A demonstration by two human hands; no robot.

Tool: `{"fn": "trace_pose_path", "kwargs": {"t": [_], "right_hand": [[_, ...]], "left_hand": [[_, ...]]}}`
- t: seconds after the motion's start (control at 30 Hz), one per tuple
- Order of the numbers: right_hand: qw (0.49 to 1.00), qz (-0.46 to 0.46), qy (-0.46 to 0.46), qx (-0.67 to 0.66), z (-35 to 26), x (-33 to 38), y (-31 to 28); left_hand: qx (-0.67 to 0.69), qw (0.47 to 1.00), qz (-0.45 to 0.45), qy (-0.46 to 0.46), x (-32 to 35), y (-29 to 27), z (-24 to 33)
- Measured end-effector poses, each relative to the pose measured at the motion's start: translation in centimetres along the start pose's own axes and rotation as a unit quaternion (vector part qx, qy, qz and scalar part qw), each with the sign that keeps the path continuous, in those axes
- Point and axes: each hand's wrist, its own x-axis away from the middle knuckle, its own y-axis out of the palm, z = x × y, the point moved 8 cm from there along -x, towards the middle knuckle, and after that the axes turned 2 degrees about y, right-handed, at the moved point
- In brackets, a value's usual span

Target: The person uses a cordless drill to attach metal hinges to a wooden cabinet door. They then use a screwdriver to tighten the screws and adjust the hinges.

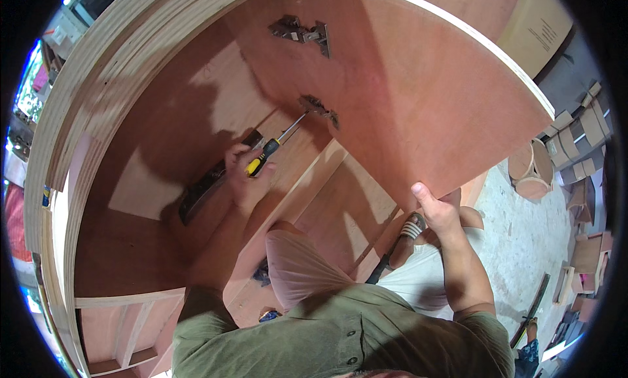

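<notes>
My left hand (pixel 243 178) is closed round the yellow and black handle of a screwdriver (pixel 265 155). Its metal shaft points up and right, with the tip at the lower metal hinge (pixel 319 110); whether it sits in a screw is too small to tell. That hinge joins a reddish plywood door (pixel 445 84) to the cabinet (pixel 163 136). Higher up on the same door is a second hinge (pixel 301 34). My right hand (pixel 437 211) grips the door's near edge, thumb on the inner face and fingers hidden behind it.
Inside the cabinet a long dark object (pixel 199 195) lies beside my left hand. A wooden ledge (pixel 294 205) runs in front of my knees. On the pale floor (pixel 504 247) to the right stand a round wooden piece (pixel 528 169), stacked wood pieces (pixel 582 136) and a cardboard sheet (pixel 536 31).
</notes>
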Motion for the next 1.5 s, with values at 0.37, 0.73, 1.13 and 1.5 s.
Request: {"fn": "trace_pose_path", "kwargs": {"t": [0.37, 0.73, 1.13, 1.5], "right_hand": [[1.0, 0.016, -0.019, 0.004, -0.4, 0.0, 0.0], [1.0, 0.021, -0.008, 0.013, -0.8, 0.1, 0.0], [1.0, -0.003, 0.019, 0.014, 0.1, 0.1, 0.1], [1.0, -0.008, 0.006, 0.021, 0.5, 0.0, -0.3]], "left_hand": [[0.485, 0.547, -0.219, -0.646, 4.8, 5.2, -3.4], [-0.133, 0.987, -0.056, 0.075, -1.2, 0.6, 2.1], [0.476, 0.564, -0.104, -0.667, 4.3, 4.7, -3.9], [-0.213, 0.96, -0.167, 0.075, -1.0, 1.6, 2.1]]}}
